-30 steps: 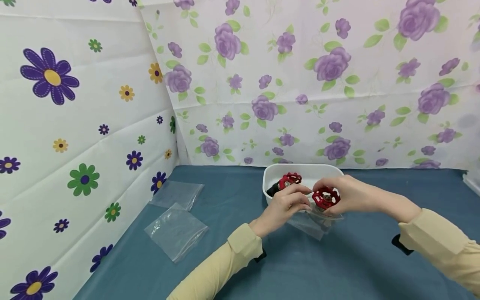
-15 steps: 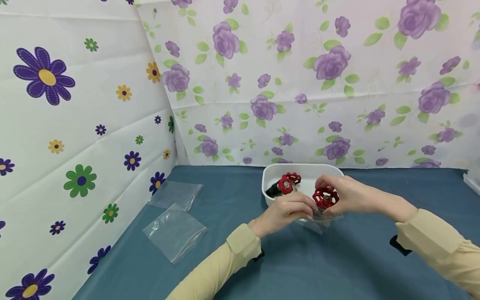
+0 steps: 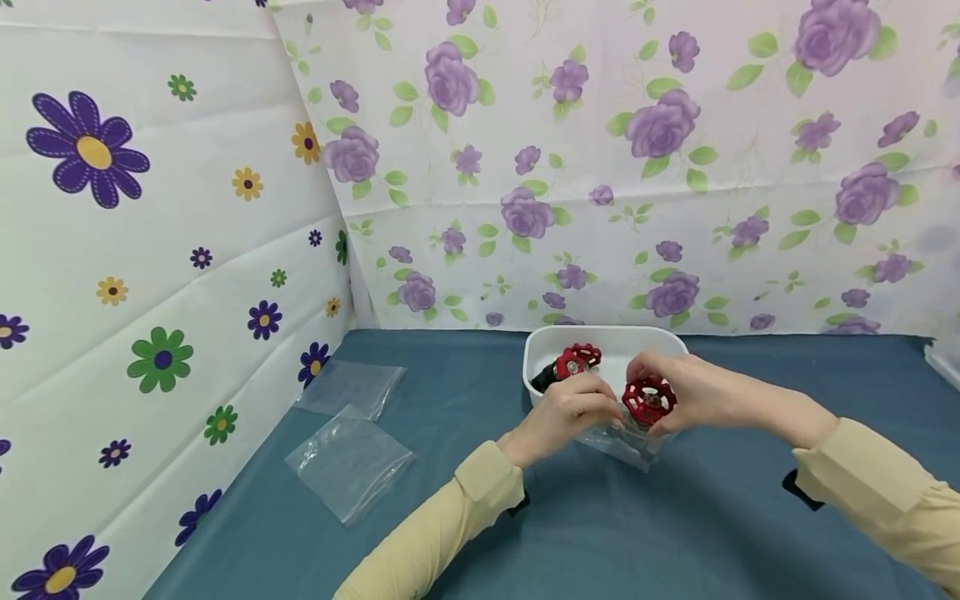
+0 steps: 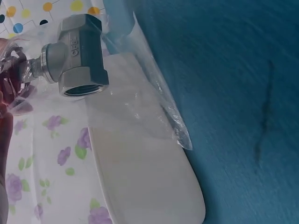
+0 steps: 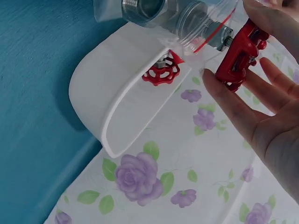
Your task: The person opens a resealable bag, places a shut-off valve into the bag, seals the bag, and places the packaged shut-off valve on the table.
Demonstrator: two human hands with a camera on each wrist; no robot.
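My right hand [image 3: 701,396] grips a valve by its red handwheel [image 3: 649,402], fingers and thumb on opposite sides of the rim. The valve's grey metal body [image 4: 80,56] sits inside a clear zip bag [image 3: 618,446], its threaded opening facing down in the left wrist view. A red line runs along the bag's mouth in the right wrist view, near the valve's stem. My left hand [image 3: 562,421] pinches the bag's edge on the left of the valve. Both hands are in front of a white plastic tub [image 3: 607,331].
Inside the tub, at its left, lie more valve parts with red handwheels [image 3: 585,356] and a black end [image 3: 543,380]. Two flat clear bags [image 3: 350,467] overlap on the blue tablecloth [image 3: 465,375] at the left. Flowered sheets hang behind and on the left.
My left hand slid right to the handwheel, then back left with the bag's edge. The bag's lower part spreads out to the left again. My right hand and the valve barely moved.
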